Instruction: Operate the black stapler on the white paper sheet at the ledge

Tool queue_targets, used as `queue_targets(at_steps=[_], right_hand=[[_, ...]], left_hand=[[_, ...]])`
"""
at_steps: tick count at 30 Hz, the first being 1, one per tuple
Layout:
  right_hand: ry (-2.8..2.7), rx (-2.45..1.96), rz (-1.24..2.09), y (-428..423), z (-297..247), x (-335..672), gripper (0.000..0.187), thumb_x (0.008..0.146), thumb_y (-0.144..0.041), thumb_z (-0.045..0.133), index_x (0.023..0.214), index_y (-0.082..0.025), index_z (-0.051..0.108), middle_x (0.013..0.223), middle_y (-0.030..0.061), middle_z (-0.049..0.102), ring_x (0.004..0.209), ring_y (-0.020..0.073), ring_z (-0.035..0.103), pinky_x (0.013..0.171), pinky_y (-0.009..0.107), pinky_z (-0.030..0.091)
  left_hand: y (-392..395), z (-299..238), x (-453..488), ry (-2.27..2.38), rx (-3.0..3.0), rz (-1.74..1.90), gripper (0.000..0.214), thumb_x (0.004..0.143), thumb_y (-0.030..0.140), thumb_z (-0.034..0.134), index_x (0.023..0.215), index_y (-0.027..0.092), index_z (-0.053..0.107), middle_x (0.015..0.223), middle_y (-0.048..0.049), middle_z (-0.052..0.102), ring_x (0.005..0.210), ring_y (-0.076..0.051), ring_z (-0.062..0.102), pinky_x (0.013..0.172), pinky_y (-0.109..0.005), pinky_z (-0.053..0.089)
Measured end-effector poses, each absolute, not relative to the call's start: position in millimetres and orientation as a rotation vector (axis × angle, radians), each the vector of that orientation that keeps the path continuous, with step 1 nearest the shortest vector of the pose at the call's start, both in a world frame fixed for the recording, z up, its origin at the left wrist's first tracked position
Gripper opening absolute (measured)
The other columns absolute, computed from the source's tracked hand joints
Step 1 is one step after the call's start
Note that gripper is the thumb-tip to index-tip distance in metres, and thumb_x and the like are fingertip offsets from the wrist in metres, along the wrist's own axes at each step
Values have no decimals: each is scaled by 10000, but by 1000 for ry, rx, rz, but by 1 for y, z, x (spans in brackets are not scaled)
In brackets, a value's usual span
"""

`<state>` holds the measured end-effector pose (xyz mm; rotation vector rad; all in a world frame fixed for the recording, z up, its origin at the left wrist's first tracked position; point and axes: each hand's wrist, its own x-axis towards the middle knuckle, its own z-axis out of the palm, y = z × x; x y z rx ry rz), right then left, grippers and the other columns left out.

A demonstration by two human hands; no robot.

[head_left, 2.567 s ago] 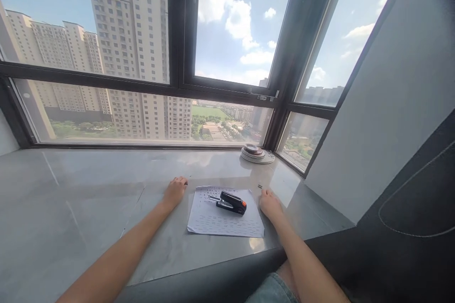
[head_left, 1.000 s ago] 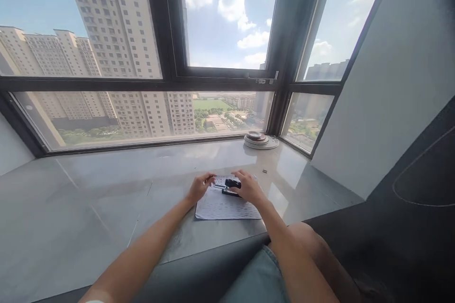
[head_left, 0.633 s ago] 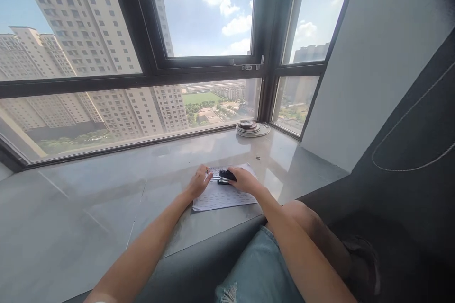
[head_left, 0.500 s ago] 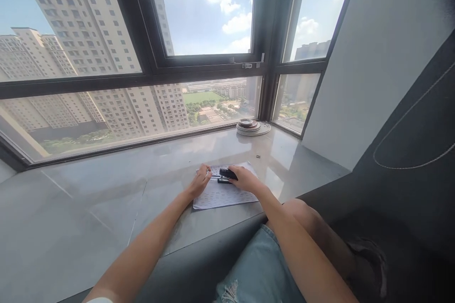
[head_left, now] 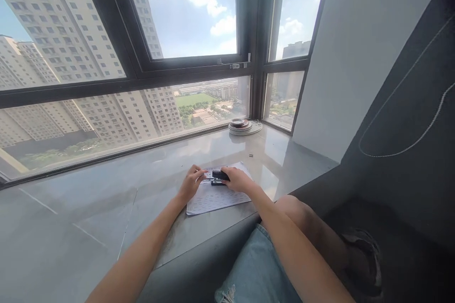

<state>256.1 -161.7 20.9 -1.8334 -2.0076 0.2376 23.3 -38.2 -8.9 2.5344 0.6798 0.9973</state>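
Observation:
A black stapler (head_left: 219, 174) is held above the sheets of printed paper (head_left: 213, 200), my right hand (head_left: 236, 179) wrapped around its right end. A thin silver metal strip (head_left: 209, 179) sticks out from the stapler's left end. My left hand (head_left: 192, 183) is closed in a pinch at that strip, thumb and fingertips together; small details between the fingers are too small to make out. The paper lies on the glossy grey sill, partly under both hands.
A stack of round plates or coasters (head_left: 241, 126) stands in the window corner. A small dark piece (head_left: 250, 155) lies on the windowsill (head_left: 88, 189) beyond the paper. Dark window frames rise behind, and a beaded cord (head_left: 398, 154) hangs at the right.
The view has turned slightly to the right, so everything sits farther left. My left fingers have shifted a little at the metal strip; my right hand keeps its hold on the stapler.

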Motion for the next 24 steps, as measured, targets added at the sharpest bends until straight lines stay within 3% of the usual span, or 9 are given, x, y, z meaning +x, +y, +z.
queue_targets(at_steps=[5, 13, 24], right_hand=[[-2013, -1821, 232, -163, 21, 256, 207, 897, -250, 684, 1086, -225, 604, 1038, 55, 706, 927, 208, 636, 668, 251, 324], [-2006, -1793, 207, -164, 23, 254, 229, 878, -199, 672, 1097, -234, 614, 1057, 47, 721, 959, 216, 643, 686, 258, 332], [-2007, -1790, 229, -163, 22, 256, 242, 884, -175, 650, 1117, -233, 620, 1069, 54, 726, 948, 224, 640, 666, 261, 334]], left_hand=[[-39, -12, 23, 686, 2500, 965, 270, 997, 346, 586, 1192, 284, 761, 936, -43, 524, 858, -192, 563, 832, -347, 507], [-45, -1, 24, 716, 2431, 1010, 212, 909, 439, 716, 993, 265, 804, 943, -64, 712, 869, -219, 622, 837, -374, 517], [-49, -2, 26, 676, 2332, 870, 295, 840, 510, 768, 974, 254, 829, 907, -65, 748, 810, -199, 644, 724, -335, 496]])
